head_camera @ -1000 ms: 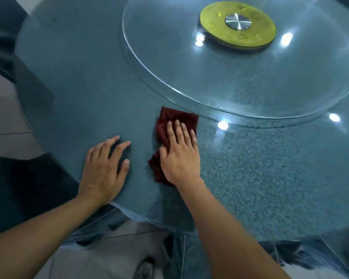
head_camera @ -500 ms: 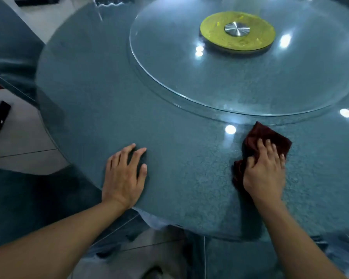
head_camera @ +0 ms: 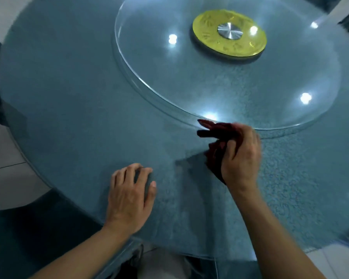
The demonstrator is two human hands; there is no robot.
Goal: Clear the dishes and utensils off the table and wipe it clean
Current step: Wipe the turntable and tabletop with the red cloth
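Head view: right hand [head_camera: 240,158] grips red cloth [head_camera: 214,133] on table [head_camera: 69,97]

table [head_camera: 73,93]: glossy mottled glass | turntable [head_camera: 290,81]: clear glass | hub [head_camera: 229,33]: brushed metal | rag [head_camera: 214,156]: cloth

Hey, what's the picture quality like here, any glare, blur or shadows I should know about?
Head view: bright ceiling-light spots glare off the glass turntable and table; the right hand and the dark red cloth it grips are motion-blurred; the left hand, resting on the table, is sharper; a dark shadow lies left of the cloth; the wide angle bends the table edge.
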